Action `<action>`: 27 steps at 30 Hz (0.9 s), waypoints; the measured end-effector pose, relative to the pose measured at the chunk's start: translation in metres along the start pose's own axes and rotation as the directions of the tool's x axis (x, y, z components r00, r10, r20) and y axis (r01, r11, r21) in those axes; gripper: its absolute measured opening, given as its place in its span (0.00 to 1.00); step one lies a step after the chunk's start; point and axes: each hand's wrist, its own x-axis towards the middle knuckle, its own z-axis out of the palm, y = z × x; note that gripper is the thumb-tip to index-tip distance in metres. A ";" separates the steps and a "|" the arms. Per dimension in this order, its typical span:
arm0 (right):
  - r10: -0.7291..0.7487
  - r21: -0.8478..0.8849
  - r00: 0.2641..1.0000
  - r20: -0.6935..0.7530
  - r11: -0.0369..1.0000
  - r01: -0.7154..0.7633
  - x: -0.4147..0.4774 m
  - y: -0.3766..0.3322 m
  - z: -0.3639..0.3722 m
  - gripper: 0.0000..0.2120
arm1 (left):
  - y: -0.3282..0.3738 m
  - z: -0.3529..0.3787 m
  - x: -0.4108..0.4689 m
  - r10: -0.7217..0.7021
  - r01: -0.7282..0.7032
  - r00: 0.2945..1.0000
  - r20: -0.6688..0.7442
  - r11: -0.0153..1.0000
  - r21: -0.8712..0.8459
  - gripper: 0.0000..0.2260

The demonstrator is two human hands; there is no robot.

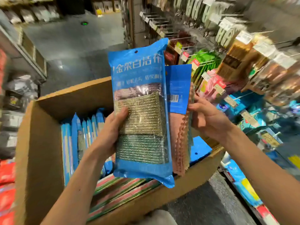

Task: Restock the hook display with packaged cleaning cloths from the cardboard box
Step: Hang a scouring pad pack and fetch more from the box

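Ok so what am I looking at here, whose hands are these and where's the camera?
No machine here: a person wears a wide-angle camera on the head, looking down at their own bare hands in a shop aisle. The left hand grips a blue pack of cleaning cloths. The right hand holds a second pack, pink cloths under a blue card. Below them is an open cardboard box with more packs standing in it. On the right hangs the hook display, blurred.
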 end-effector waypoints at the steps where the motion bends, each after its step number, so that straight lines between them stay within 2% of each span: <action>1: -0.013 0.017 1.000 0.006 1.000 0.013 -0.019 -0.009 -0.008 0.26 | -0.001 0.021 -0.001 -0.007 0.007 0.998 0.055 1.000 0.006 0.16; 3: -0.050 0.040 0.999 -0.021 0.998 0.051 -0.057 -0.027 -0.024 0.25 | -0.003 0.062 -0.003 0.006 -0.010 0.994 0.110 0.999 0.035 0.19; 5: -0.071 0.039 0.995 -0.073 0.997 0.074 -0.098 -0.043 -0.042 0.20 | -0.010 0.106 -0.008 0.008 -0.016 0.989 0.150 0.998 0.053 0.21; 7: -0.103 -0.057 0.960 -0.260 0.994 0.091 -0.137 -0.055 -0.064 0.23 | -0.020 0.151 -0.016 -0.003 -0.012 0.981 0.195 0.997 0.072 0.22; 9: -0.186 -0.173 0.850 -0.492 0.978 0.114 -0.172 -0.063 -0.090 0.27 | -0.032 0.197 -0.025 -0.008 -0.014 0.971 0.240 0.996 0.087 0.21; 11: -0.280 -0.223 0.746 -0.605 0.958 0.179 -0.211 -0.076 -0.113 0.28 | -0.041 0.243 -0.033 0.010 -0.043 0.957 0.290 0.993 0.106 0.19; 14: -0.377 -0.287 0.613 -0.695 0.926 0.245 -0.275 -0.104 -0.154 0.18 | -0.053 0.308 -0.040 0.048 -0.087 0.945 0.324 0.990 0.108 0.16; 16: -0.436 -0.352 0.524 -0.732 0.900 0.257 -0.316 -0.124 -0.176 0.11 | -0.060 0.351 -0.043 0.081 -0.121 0.930 0.358 0.988 0.091 0.17; 17: -0.468 -0.387 0.487 -0.738 0.884 0.263 -0.336 -0.133 -0.186 0.08 | -0.063 0.373 -0.045 0.096 -0.143 0.919 0.383 0.985 0.098 0.17; 20: -0.549 -0.491 0.398 -0.735 0.836 0.245 -0.389 -0.156 -0.211 0.04 | -0.072 0.438 -0.052 0.102 -0.166 0.886 0.453 0.981 0.104 0.08; 22: -0.588 -0.544 0.319 -0.743 0.809 0.224 -0.415 -0.171 -0.229 0.02 | -0.076 0.476 -0.054 0.080 -0.151 0.851 0.518 0.984 0.097 0.13; 23: -0.603 -0.565 0.279 -0.747 0.797 0.212 -0.424 -0.177 -0.236 0.04 | -0.078 0.493 -0.054 0.069 -0.145 0.832 0.551 0.985 0.095 0.17; 24: -0.627 -0.592 0.229 -0.745 0.779 0.207 -0.433 -0.184 -0.243 0.11 | -0.078 0.511 -0.054 0.063 -0.142 0.810 0.583 0.986 0.091 0.19; 26: -0.668 -0.638 0.157 -0.727 0.742 0.204 -0.448 -0.200 -0.252 0.29 | -0.080 0.547 -0.053 0.066 -0.138 0.779 0.624 0.988 0.068 0.15; 27: -0.679 -0.653 0.128 -0.723 0.732 0.194 -0.455 -0.207 -0.257 0.33 | -0.080 0.563 -0.054 0.067 -0.132 0.769 0.636 0.990 0.056 0.14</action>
